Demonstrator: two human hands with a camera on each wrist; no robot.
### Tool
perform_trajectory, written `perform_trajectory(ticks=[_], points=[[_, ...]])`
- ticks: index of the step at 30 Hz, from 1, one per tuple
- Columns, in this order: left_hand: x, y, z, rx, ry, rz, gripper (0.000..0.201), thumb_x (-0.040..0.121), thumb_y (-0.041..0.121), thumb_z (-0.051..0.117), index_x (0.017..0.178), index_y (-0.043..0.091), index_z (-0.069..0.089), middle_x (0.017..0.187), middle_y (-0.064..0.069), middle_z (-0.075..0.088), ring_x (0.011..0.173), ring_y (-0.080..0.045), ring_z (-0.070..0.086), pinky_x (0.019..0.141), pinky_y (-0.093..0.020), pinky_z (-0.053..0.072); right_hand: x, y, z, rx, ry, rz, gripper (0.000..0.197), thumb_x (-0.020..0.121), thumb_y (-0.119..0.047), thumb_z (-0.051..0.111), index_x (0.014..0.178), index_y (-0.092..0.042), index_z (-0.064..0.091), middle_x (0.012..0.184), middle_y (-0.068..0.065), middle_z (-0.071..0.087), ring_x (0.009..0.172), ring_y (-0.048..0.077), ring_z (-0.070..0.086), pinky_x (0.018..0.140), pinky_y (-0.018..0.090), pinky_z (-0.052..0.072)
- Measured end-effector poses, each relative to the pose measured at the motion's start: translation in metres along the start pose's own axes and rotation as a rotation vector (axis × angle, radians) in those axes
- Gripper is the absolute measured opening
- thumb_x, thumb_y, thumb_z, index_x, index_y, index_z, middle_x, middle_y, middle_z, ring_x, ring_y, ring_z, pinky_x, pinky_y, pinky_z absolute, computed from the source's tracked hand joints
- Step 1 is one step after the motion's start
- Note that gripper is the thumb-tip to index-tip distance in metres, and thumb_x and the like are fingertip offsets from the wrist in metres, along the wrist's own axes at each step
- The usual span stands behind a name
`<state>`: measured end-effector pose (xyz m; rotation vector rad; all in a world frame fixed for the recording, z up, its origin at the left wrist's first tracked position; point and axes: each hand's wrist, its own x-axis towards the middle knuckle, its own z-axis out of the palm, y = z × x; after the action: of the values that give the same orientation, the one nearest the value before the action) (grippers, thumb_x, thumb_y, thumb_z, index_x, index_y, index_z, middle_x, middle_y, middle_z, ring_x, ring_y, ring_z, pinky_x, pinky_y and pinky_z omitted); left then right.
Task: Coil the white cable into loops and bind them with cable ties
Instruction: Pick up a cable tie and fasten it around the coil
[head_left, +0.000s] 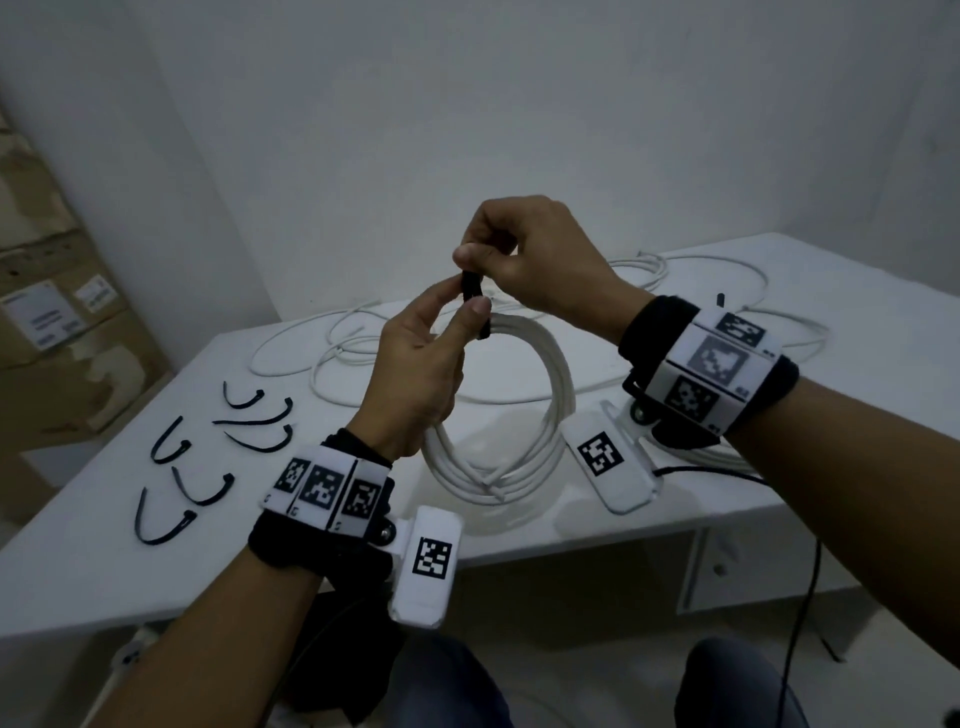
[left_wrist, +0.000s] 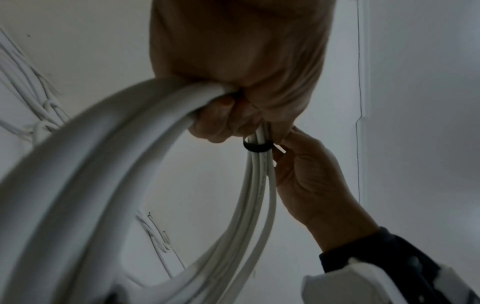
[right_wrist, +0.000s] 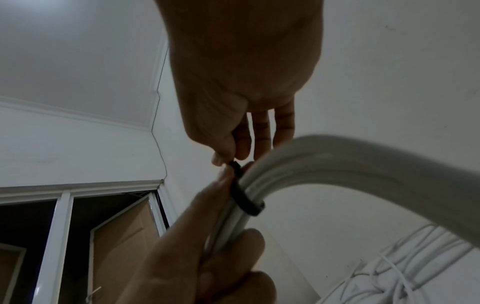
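I hold a coil of white cable (head_left: 524, 415) upright above the white table (head_left: 93, 566). My left hand (head_left: 464, 307) grips the top of the coil, thumb and fingers curled round the bundled strands. A black cable tie (head_left: 471, 291) is wrapped around the bundle right there. My right hand (head_left: 480, 255) pinches the tie's free end just above the bundle. In the left wrist view the cable tie (left_wrist: 257, 147) rings the strands below my left hand (left_wrist: 228, 107). In the right wrist view the cable tie (right_wrist: 246, 198) crosses the bundle and my right hand (right_wrist: 227, 161) pinches its tip.
Several loose black cable ties (head_left: 208, 457) lie on the table at the left. More white cable (head_left: 363, 343) sprawls loosely across the back of the table. Cardboard boxes (head_left: 52, 312) stand at the left. A black wire (head_left: 802, 597) hangs off the table's right front edge.
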<state>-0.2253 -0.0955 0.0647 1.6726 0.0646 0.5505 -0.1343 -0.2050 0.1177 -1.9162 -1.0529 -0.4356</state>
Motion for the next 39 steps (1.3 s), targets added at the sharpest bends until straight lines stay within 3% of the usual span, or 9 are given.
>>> perform_trajectory(ticks=[5,9,12,15,17,24,29,35,39], points=[[0.004,0.001,-0.002,0.002,-0.029,-0.045,0.023,0.095,0.029,0.058,0.117,0.026,0.066,0.043,0.008,0.028,0.037,-0.011,0.016,0.041,-0.024,0.014,0.010,-0.008,-0.009,-0.035,0.072,0.022,0.015,0.088,-0.029,0.063,0.077,-0.022,0.059,0.073,-0.013,0.059,0.078,0.012,0.059,0.080,0.038,0.051],[0.007,0.003,-0.002,-0.005,-0.024,-0.052,0.022,0.094,0.027,0.059,0.114,0.025,0.067,0.046,0.005,0.024,0.036,-0.011,0.016,0.041,-0.022,0.015,0.005,-0.007,-0.001,0.219,0.152,0.083,0.019,0.089,-0.022,0.064,0.071,-0.020,0.057,0.071,-0.004,0.064,0.069,0.017,0.065,0.065,0.030,0.052],[0.008,0.008,-0.003,-0.024,-0.026,-0.066,0.025,0.095,0.027,0.057,0.119,0.023,0.064,0.045,0.006,0.025,0.035,-0.010,0.018,0.040,-0.020,0.016,-0.005,-0.003,0.004,0.347,0.065,0.016,0.012,0.089,-0.022,0.063,0.085,-0.011,0.063,0.078,0.004,0.066,0.074,0.020,0.066,0.063,0.027,0.053],[0.011,0.010,-0.005,-0.024,-0.036,-0.047,0.027,0.096,0.026,0.056,0.122,0.023,0.061,0.042,0.007,0.026,0.033,-0.009,0.019,0.038,-0.016,0.017,-0.014,0.008,0.006,0.218,-0.005,-0.050,0.014,0.089,-0.021,0.064,0.097,-0.011,0.067,0.085,-0.003,0.067,0.081,0.012,0.065,0.073,0.019,0.050],[0.010,0.008,-0.004,-0.011,-0.052,-0.037,0.023,0.095,0.025,0.058,0.118,0.023,0.063,0.042,0.007,0.027,0.033,-0.009,0.019,0.037,-0.015,0.017,-0.016,0.012,0.007,0.178,0.031,-0.031,0.009,0.089,-0.017,0.064,0.088,-0.008,0.067,0.075,-0.009,0.065,0.072,0.008,0.063,0.068,0.015,0.047],[-0.002,-0.006,0.008,-0.062,-0.072,-0.095,0.026,0.092,0.026,0.062,0.116,0.022,0.068,0.044,0.005,0.025,0.034,-0.010,0.014,0.038,-0.018,0.012,-0.002,0.014,0.001,0.229,0.192,0.174,0.016,0.087,-0.012,0.064,0.076,-0.001,0.060,0.069,0.000,0.063,0.059,0.014,0.060,0.058,0.025,0.048],[0.001,-0.001,0.013,-0.066,-0.044,-0.085,0.021,0.091,0.026,0.063,0.108,0.019,0.071,0.047,0.002,0.023,0.035,-0.011,0.015,0.042,-0.025,0.010,0.011,0.013,-0.001,0.185,0.236,0.237,0.019,0.087,-0.012,0.062,0.075,0.003,0.060,0.074,0.014,0.066,0.062,0.017,0.058,0.064,0.033,0.053],[0.003,-0.008,0.005,-0.080,-0.063,-0.082,0.021,0.094,0.025,0.059,0.112,0.016,0.066,0.043,0.006,0.029,0.033,-0.009,0.018,0.037,-0.018,0.016,-0.003,0.013,-0.003,0.434,0.062,0.191,0.017,0.093,-0.018,0.059,0.083,-0.005,0.063,0.071,0.000,0.062,0.056,0.008,0.056,0.051,0.013,0.040],[0.009,-0.008,-0.003,-0.081,-0.054,-0.082,0.025,0.093,0.029,0.060,0.114,0.016,0.065,0.044,0.007,0.027,0.034,-0.009,0.018,0.038,-0.018,0.014,-0.020,0.017,0.004,0.387,-0.063,0.150,0.022,0.092,-0.024,0.060,0.089,-0.004,0.068,0.076,-0.001,0.066,0.066,0.010,0.060,0.065,0.023,0.048]])
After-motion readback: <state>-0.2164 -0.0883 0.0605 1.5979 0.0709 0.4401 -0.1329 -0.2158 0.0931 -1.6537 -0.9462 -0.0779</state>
